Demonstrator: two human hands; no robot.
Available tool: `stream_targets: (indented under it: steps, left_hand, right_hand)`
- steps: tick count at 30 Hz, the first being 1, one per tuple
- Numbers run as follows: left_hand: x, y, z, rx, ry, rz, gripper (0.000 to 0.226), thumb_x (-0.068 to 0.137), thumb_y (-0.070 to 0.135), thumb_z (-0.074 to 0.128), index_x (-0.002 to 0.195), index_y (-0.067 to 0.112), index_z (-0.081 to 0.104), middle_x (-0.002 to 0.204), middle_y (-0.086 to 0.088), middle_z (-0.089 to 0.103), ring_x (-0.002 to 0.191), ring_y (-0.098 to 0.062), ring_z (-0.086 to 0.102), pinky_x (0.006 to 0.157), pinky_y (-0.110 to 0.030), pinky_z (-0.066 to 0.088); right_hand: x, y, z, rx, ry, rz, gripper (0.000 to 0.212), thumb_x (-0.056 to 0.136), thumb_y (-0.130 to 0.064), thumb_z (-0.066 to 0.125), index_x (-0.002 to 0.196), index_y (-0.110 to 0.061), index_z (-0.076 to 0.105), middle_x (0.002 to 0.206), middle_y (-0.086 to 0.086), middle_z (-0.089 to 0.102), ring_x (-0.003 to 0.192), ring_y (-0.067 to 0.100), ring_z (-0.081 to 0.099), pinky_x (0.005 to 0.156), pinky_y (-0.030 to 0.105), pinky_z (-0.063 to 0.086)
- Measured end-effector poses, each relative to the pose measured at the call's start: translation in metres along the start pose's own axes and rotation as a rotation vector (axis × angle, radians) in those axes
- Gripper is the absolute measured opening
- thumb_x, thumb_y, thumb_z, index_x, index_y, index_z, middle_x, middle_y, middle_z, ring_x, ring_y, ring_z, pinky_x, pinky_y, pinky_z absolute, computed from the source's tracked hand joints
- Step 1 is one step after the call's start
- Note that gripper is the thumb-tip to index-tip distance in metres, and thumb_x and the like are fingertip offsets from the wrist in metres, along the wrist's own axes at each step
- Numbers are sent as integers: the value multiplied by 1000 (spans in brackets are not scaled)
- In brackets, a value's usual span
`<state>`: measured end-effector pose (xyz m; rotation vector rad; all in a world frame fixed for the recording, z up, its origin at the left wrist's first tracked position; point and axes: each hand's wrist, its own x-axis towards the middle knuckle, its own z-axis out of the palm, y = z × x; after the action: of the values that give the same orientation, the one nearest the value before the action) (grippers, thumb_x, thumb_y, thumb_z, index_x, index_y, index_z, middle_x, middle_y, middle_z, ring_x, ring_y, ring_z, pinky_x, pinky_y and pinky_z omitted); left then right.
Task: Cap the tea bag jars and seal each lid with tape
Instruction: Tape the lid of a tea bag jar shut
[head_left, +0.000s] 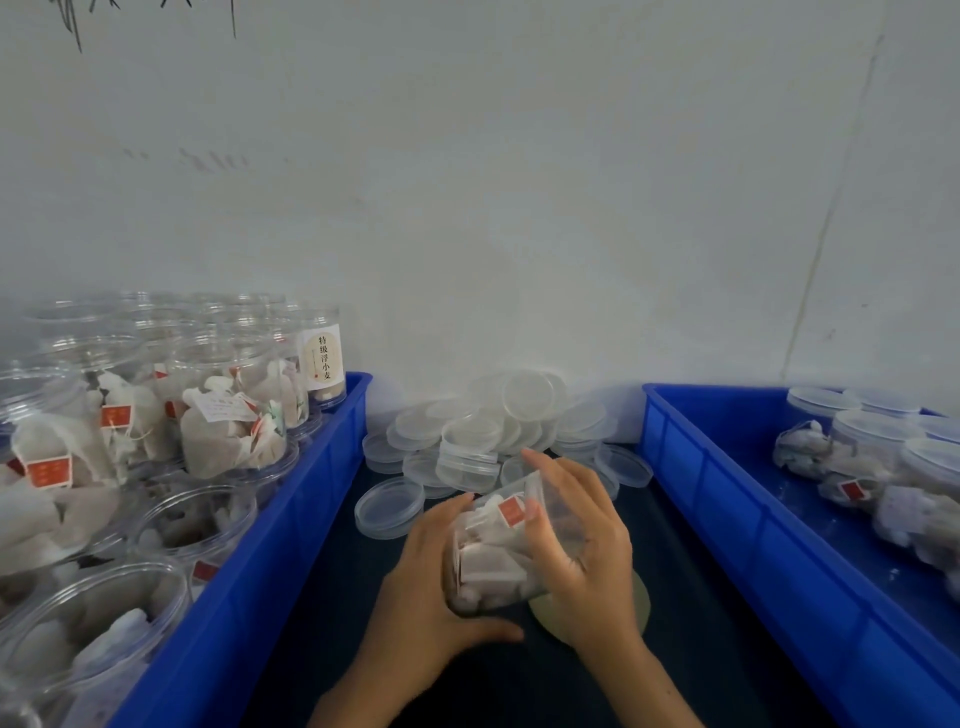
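A clear plastic jar (493, 556) packed with white tea bags tilts away from me at the centre of the dark table. My left hand (421, 597) grips its lower left side and base. My right hand (576, 540) wraps over its right side and upper rim, fingers spread. Whether a lid sits on the jar I cannot tell. Behind it lies a pile of clear round lids (498, 431), one more lid (389, 506) lying apart to the left. A roll of tape (592, 608) lies flat under my right wrist, mostly hidden.
A blue bin (291, 499) on the left holds several open jars of tea bags, one labelled jar (324, 364) at its back. A second blue bin (737, 514) on the right holds several capped jars (878, 441). A white wall stands close behind.
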<state>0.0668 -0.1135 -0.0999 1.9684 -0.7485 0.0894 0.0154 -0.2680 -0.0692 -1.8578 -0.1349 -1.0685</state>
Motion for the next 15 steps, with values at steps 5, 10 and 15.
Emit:
stream_targets:
  steps: [5,10,15]
  left_hand:
    - [-3,7,15,362,146,125,96,58,63,79,136,42,27,120,37,32,116,17,33,89,4,24]
    - [-6,9,14,375,130,93,82,53,68,64,123,47,27,97,37,36,89,28,35,70,3,31]
    - [-1,-2,20,124,199,-201,81,52,59,83,109,47,27,102,27,49,93,9,52,72,-9,39]
  right_hand:
    - [-8,-2,7,-92,-15,38,42,81,-55,57,121,-44,62,119,-17,56,108,11,57,82,36,54]
    - [-13,-2,15,-47,-19,158,41,76,-57,62,117,-52,59,125,-22,56,120,5,50,95,38,49]
    - [-11,10,7,187,-234,244,47,88,-49,59,134,-44,47,137,-20,48,128,5,45,103,31,41]
